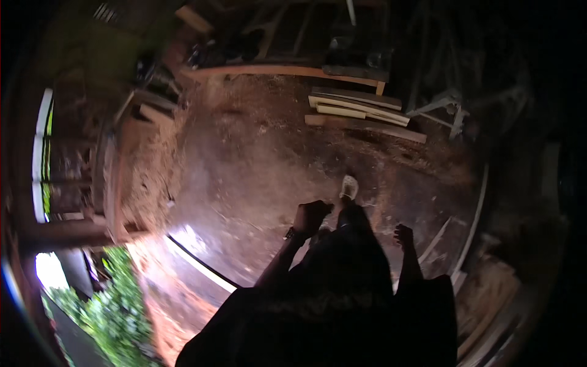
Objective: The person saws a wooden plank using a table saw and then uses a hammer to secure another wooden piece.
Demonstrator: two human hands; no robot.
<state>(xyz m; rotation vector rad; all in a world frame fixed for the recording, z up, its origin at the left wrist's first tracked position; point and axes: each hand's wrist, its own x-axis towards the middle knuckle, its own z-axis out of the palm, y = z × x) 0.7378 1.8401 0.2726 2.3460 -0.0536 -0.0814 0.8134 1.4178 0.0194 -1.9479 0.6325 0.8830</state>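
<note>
My left hand [312,217], with a watch at the wrist, is in front of my body with its fingers closed; shadow hides whatever may be in them. My right hand [403,235] hangs at my right side in shadow, fingers loosely bent and a little apart, holding nothing I can see. Below, a pale shoe [348,187] steps on the dusty concrete floor [232,153], ahead of my dark clothing.
Stacked boards [361,113] lie ahead before a wooden bench [281,72]. A metal frame [452,110] stands at right. Sawdust [143,177] and timber line the left. A long strip [202,263] crosses the lower left, near a sunlit opening with greenery [113,293].
</note>
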